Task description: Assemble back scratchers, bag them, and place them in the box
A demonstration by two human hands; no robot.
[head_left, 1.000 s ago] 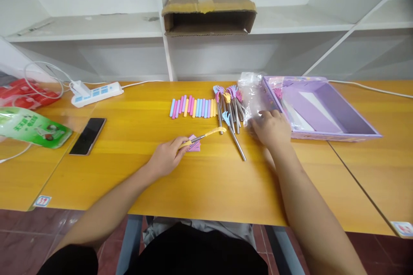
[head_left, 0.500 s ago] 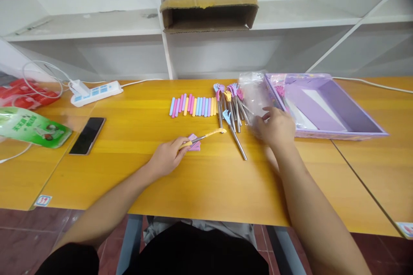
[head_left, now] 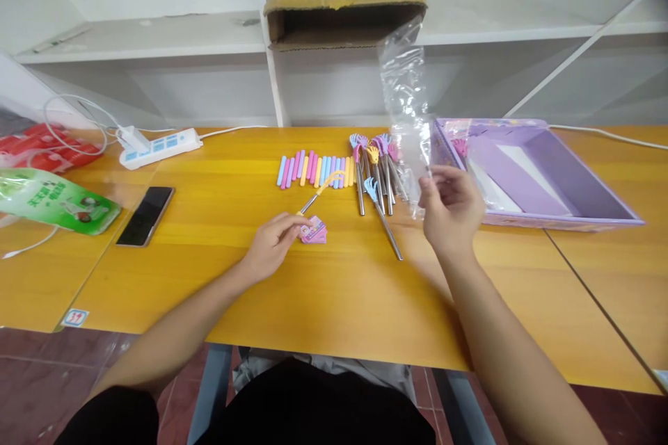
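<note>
My left hand (head_left: 273, 245) is closed on a yellow back scratcher (head_left: 312, 201), whose metal rod and claw point up and to the right. Just beneath it lies a small stack of pink and purple cards (head_left: 315, 231). Between the fingers of my right hand (head_left: 451, 212) a clear plastic bag (head_left: 408, 108) is pinched and stands upright. To its left rests a pile of back scratchers (head_left: 379, 165) with coloured claws and metal rods. One blue-clawed back scratcher (head_left: 385, 222) lies nearer to me. Coloured handle tubes (head_left: 316, 170) form a row behind my left hand.
An open purple box (head_left: 595, 188) sits at the right. On the left are a phone (head_left: 145, 216), a green package (head_left: 57, 201), a white power strip (head_left: 161, 148) and red packages (head_left: 46, 148). A cardboard box (head_left: 344, 8) stands on the shelf behind.
My right hand has lifted the plastic bag off the table, and it now hangs in view upright. My left hand has tipped the yellow back scratcher so its claw points farther up.
</note>
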